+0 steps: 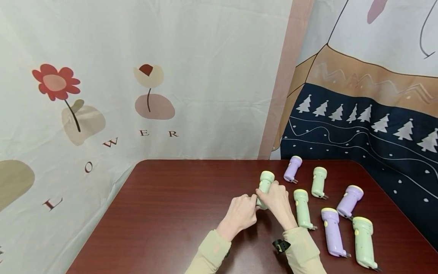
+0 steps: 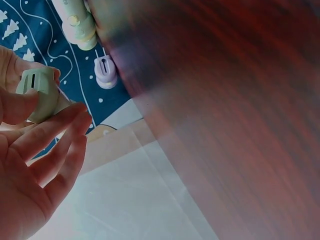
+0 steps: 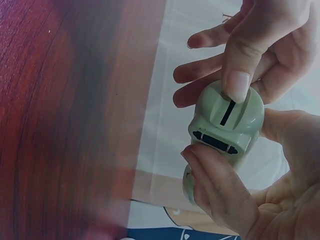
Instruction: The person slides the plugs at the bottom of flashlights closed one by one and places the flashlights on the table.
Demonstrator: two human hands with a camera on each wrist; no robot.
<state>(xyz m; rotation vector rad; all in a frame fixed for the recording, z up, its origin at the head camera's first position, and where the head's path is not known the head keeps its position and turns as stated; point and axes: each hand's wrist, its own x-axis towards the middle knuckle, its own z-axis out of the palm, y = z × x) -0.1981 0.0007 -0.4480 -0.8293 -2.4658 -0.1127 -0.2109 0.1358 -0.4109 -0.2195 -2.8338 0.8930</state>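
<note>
A light green flashlight (image 1: 265,182) is held between both hands above the table, its head pointing away from me. My right hand (image 1: 276,198) grips its body, fingers wrapped on one side in the right wrist view. My left hand (image 1: 242,211) has its thumb pressed on the slotted tail end (image 3: 228,112), at the edge of a dark narrow slot. The left index finger lies against the flashlight's side, and the other left fingers (image 2: 65,160) extend past it. A dark recess shows beside the slot; no prongs stick out there. The flashlight's front is hidden in both wrist views.
Right of the hands lie purple flashlights (image 1: 332,232) and green flashlights (image 1: 302,209), several in all, with metal plug prongs out at their tails. The nearest green one lies close to my right wrist. The dark red table (image 1: 164,213) meets a printed curtain (image 1: 219,95) behind.
</note>
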